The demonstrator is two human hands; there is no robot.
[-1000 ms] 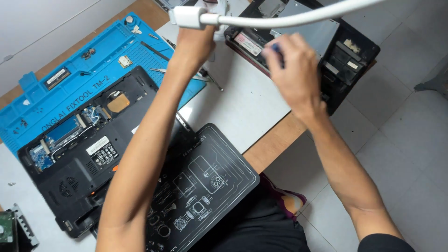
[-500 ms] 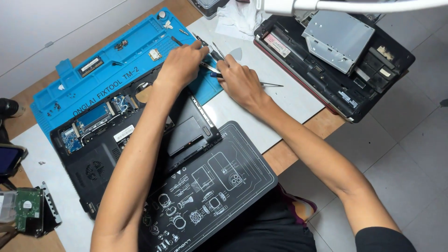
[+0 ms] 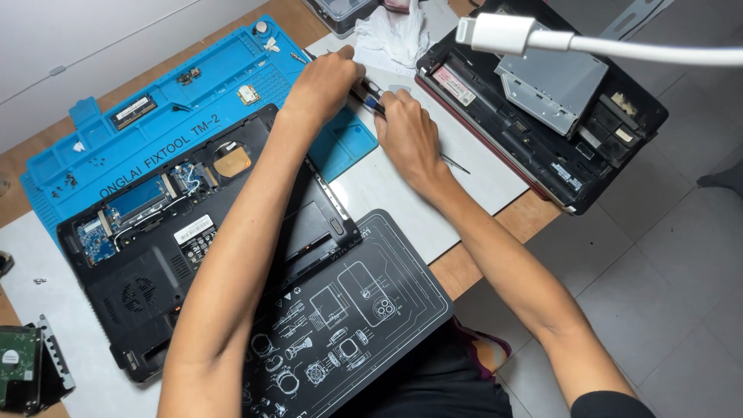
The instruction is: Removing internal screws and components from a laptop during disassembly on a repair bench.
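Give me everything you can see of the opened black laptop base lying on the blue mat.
The laptop base is a black plastic shell lying flat, bottom side up, turned at an angle, partly on the blue repair mat. Covers are off: blue circuit boards, a copper-coloured patch in a round opening, a white label and vent grilles show. The left forearm stretches across it; I cannot tell if it touches. Its near corner overlaps the black printed mat.
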